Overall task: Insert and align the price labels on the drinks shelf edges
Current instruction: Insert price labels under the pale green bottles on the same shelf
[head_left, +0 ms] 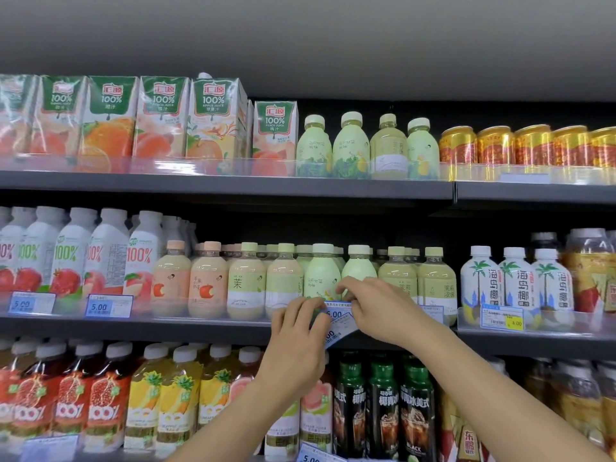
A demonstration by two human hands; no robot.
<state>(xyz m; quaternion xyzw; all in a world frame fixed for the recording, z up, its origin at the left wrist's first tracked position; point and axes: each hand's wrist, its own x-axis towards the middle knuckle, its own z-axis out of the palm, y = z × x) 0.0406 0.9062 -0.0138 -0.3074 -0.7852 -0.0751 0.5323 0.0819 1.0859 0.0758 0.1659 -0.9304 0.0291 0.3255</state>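
Both my hands are raised to the clear front rail of the middle shelf (200, 328), in front of pale green bottles (321, 278). My right hand (373, 308) pinches the top edge of a blue-and-white price label (336, 313) printed 5.00, at the rail. My left hand (296, 331) grips a small stack of further price labels (340, 333) just below, which fan out to the right under the shelf edge. Part of both labels is hidden by my fingers.
Fitted price labels sit in the same rail at the left (31, 303) (109, 305) and at the right (502, 317). The top shelf (233, 186) carries juice cartons, bottles and cans. Below stand juice and black coffee bottles (383, 411).
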